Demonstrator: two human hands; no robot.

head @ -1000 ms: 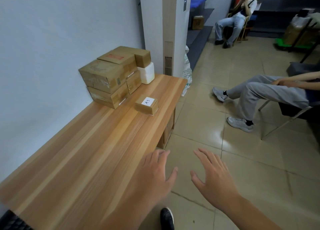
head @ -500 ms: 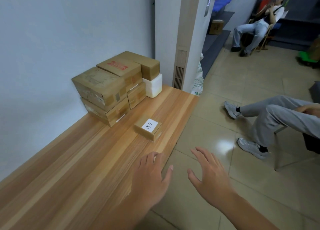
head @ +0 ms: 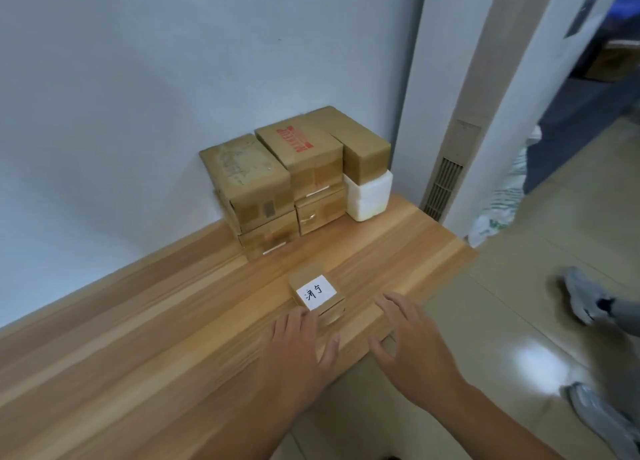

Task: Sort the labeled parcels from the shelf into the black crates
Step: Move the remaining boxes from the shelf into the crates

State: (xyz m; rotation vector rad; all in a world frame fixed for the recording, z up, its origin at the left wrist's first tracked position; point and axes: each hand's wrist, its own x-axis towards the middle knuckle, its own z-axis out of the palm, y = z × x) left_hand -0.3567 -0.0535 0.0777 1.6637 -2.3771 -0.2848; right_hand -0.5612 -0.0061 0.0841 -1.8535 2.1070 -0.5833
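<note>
On light wooden counter [head: 173, 338], small brown cardboard parcel [head: 317, 295], white-labelled, lies flat. Our left hand [head: 298, 352] spread at its 7 o'clock, right hand [head: 412, 349] spread at 4. We clamp opposite sides, lift level.

The white label [head: 316, 294] on the small parcel [head: 306, 275] reads "济宁", handwritten. Behind it, the red print [head: 293, 140] on a stacked carton [head: 313, 169] is illegible.

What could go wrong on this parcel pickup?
1. Both hands are open: left hand sits at the near side of the small labeled parcel, right hand apart from it, so a one-sided nudge may slide it before any grip forms.
2. It lies near the floor-side edge of the wooden shelf and might drop.
3. A seated person's shoes on the floor could trip the carry.
</note>
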